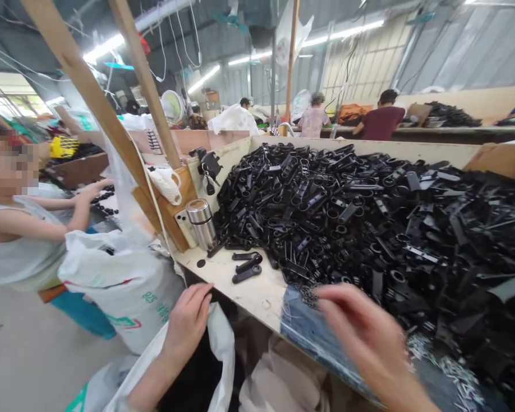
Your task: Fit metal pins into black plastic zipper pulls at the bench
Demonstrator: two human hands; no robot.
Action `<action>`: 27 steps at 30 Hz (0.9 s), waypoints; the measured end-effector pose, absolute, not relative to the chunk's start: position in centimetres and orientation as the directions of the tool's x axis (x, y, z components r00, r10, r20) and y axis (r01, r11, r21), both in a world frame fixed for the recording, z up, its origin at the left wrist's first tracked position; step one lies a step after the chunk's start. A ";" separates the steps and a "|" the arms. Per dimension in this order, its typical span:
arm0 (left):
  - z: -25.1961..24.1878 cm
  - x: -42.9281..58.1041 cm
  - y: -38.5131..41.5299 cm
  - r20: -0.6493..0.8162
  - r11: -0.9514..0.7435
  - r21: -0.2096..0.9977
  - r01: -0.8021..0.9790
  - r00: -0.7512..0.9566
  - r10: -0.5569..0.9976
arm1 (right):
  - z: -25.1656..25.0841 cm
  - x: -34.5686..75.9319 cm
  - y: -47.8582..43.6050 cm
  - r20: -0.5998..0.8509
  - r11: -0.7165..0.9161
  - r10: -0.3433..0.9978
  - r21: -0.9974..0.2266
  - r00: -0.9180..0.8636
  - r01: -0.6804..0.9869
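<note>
My left hand (187, 319) is over the mouth of an open white sack (221, 337) with a dark inside, near the table edge. Its fingers are curled together, and whatever they may hold is hidden. My right hand (367, 337), smeared by motion, stretches over a dark blue mat (313, 335). Its thumb and forefinger look slightly apart, with the tips beside a small heap of tiny dark metal parts (306, 294). Several black plastic pieces with ringed ends (246, 274) lie on the white tabletop (257, 300) between the hands.
A large heap of black plastic parts (326, 206) fills the walled table. Small silvery pieces (459, 375) lie front right. A steel flask (201, 223) stands by wooden posts (146, 86). Left is a full white sack (115, 286); a co-worker (21, 229) works beyond it.
</note>
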State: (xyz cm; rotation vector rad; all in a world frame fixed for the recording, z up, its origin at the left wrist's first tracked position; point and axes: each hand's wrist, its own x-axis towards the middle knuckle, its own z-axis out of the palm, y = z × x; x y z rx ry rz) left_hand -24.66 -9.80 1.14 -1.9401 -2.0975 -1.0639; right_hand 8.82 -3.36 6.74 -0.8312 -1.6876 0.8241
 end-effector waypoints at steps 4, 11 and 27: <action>2.5 -25.4 -0.6 0.458 -0.096 0.462 0.882 -0.145 0.877 | 5.4 -2.8 0.7 0.337 0.688 0.705 -0.540 -0.624 0.486; 0.7 -26.4 4.7 0.364 -0.125 0.503 0.855 -0.078 0.928 | 2.3 -9.5 1.4 0.230 0.623 0.782 -0.324 -0.580 0.711; 1.1 -20.0 1.0 0.321 -0.177 0.485 0.857 0.015 0.947 | 0.6 0.6 -0.6 0.281 0.732 0.674 -0.373 -0.683 0.570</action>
